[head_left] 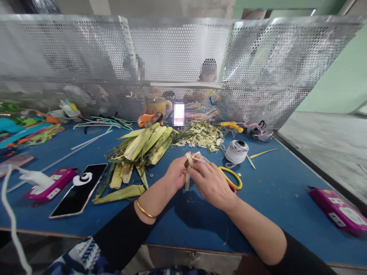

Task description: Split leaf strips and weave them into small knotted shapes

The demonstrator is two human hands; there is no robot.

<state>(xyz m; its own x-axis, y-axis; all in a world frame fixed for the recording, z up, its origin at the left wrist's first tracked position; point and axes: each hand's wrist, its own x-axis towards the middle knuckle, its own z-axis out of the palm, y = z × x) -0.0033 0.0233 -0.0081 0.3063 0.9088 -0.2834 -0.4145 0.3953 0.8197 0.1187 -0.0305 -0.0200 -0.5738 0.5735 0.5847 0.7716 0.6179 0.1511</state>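
Note:
Between both hands, above the blue table, is a pale corn husk strip point(187, 179) that loops at the top and hangs down at its lower end. My left hand point(177, 171) is closed, pinching the strip from the left. My right hand point(210, 183) has its fingers bent together on the same strip from the right. Scissors with yellow and red handles point(233, 178) lie partly hidden behind my right hand. A spool of white thread point(236, 152) stands just beyond them. To the left of my hands rests a pile of green-yellow corn husks point(149, 143).
Husk scraps point(203, 135) are heaped at the back, near a yellow glue gun point(231, 126). A dark phone point(78, 191) and a magenta power strip point(51, 185) lie left; another magenta power strip point(340, 210) lies right. A perforated metal screen point(177, 46) borders the far side, with people behind it.

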